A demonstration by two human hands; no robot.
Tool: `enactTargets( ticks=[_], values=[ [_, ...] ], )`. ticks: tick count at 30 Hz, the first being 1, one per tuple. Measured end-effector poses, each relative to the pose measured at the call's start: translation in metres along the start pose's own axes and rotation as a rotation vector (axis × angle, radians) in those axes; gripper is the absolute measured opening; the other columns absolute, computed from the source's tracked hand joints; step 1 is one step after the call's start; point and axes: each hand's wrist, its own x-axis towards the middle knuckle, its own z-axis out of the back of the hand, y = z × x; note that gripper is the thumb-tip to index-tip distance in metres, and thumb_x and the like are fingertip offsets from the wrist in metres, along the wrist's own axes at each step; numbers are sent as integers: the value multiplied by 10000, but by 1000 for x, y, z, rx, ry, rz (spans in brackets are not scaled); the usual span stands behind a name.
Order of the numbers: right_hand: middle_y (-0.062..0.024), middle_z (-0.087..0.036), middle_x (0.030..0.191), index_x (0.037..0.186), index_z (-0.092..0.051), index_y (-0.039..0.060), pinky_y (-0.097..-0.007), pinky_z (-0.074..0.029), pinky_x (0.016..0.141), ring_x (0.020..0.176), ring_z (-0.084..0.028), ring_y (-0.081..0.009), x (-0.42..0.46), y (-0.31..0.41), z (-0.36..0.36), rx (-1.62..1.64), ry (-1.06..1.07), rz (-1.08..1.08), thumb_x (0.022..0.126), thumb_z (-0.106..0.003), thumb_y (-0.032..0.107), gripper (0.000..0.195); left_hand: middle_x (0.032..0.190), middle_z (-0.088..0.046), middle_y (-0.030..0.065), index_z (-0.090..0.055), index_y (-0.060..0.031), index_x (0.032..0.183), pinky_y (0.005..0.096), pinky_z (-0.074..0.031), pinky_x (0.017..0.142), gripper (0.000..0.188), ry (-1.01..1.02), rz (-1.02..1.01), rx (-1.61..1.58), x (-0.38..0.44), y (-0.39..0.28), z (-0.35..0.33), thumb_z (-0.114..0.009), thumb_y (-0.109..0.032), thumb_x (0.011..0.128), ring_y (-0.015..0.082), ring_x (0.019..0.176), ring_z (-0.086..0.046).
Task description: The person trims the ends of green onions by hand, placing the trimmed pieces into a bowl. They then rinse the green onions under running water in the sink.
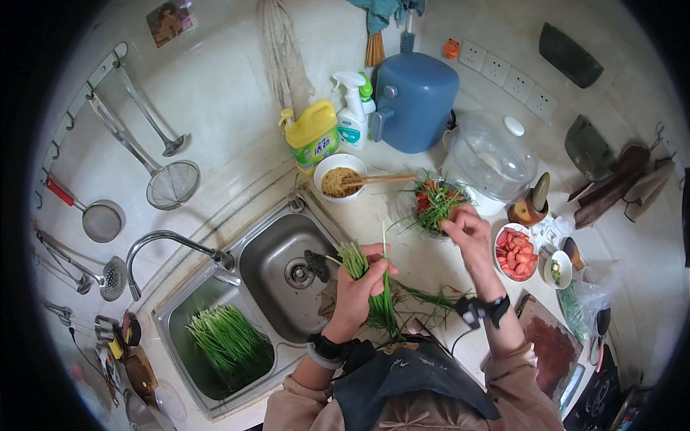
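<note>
My left hand [360, 288] is closed around a bunch of long green chives [353, 261], held pale ends up over the counter by the sink's right edge. One stalk stands apart from the bunch at the thumb. My right hand [468, 229] has its fingertips drawn together at a heap of green trimmings and red scraps [437, 207] in a clear container. Whether anything is pinched there is hidden. Loose chives [428, 295] lie between my forearms. A thick pile of chives [232, 342] fills much of the left sink basin.
Around the scraps stand a bowl of noodles [338, 183] with chopsticks, a clear-lidded steamer [493, 156], a bowl of sliced red sausage or vegetable [516, 253] and a small bowl of chopped greens [558, 269]. A cutting board [550, 345] lies right. The faucet [178, 234] arches over the sink.
</note>
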Motion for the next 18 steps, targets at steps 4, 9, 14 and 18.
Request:
enactTargets(
  ticks=[4,9,14,18],
  values=[
    [-101,-542,912,1088,-532,45,-318,-427,754,868,-490,-223,26,-34,14,-328,67,-335,666,-665,-44,451,835,-608,94,-531,7,1136,195,-297,460,240,6,-14,-31,1,-2,-4,-514,-124,936,37,501,-349],
    [-47,-563,1094,1161,-520,63,-282,-414,792,991,-517,-152,18,-27,3,-476,242,71,747,-658,10,439,867,-627,98,-539,11,1110,198,-308,462,220,25,-39,-5,1,1,0,-497,-134,950,39,493,-357],
    [-28,-595,930,1033,-574,27,-272,-439,728,882,-563,-124,-41,35,-44,130,431,-180,767,-699,73,297,855,-607,110,-546,5,1102,213,-314,481,205,16,-22,-69,5,6,-5,-493,-102,936,64,506,-370],
    [-21,-611,796,914,-597,21,-237,-440,632,737,-574,-104,-53,35,-57,57,340,-160,759,-683,3,178,782,-575,78,-546,9,1098,218,-307,480,212,20,-18,-107,2,-3,-7,-500,-118,935,62,511,-377]
  ],
)
